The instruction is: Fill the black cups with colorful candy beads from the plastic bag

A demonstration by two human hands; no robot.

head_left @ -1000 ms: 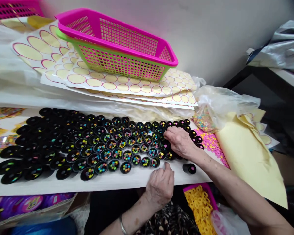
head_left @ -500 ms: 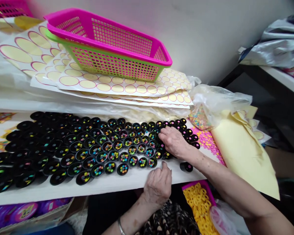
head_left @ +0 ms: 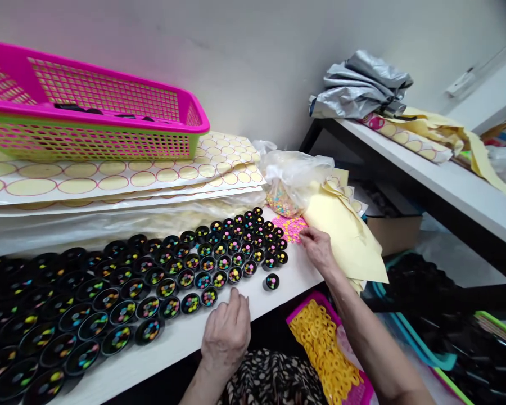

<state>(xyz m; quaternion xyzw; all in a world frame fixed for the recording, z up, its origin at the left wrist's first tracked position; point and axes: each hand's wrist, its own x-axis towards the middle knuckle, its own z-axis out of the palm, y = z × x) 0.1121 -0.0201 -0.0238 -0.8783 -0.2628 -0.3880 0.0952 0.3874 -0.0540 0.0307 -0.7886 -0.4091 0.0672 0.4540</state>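
Observation:
Rows of small black cups (head_left: 167, 287) stand on the white table, with bright coloured beads inside. My left hand (head_left: 227, 329) rests at the front edge by the nearest cups, its fingers curled together; whatever they hold is hidden. Over at the right, my right hand (head_left: 319, 250) reaches to a loose pile of pink and yellow beads (head_left: 287, 227). Its fingertips are pinched at the edge of that pile, and I cannot make out what is between them. One black cup (head_left: 271, 282) stands apart from the rows, between my two hands.
Stacked pink and green baskets (head_left: 152, 143) sit on sticker sheets (head_left: 160, 175) at the back. Behind the beads lies a clear bag of beads (head_left: 284, 197), beside yellow paper (head_left: 346, 242). A pink basket (head_left: 295, 306) of yellow rings is below the edge. A shelf (head_left: 438, 174) stands right.
The view has swung to the right. My right hand has moved from over the cups to the bead pile. My left hand stays near the front row of cups.

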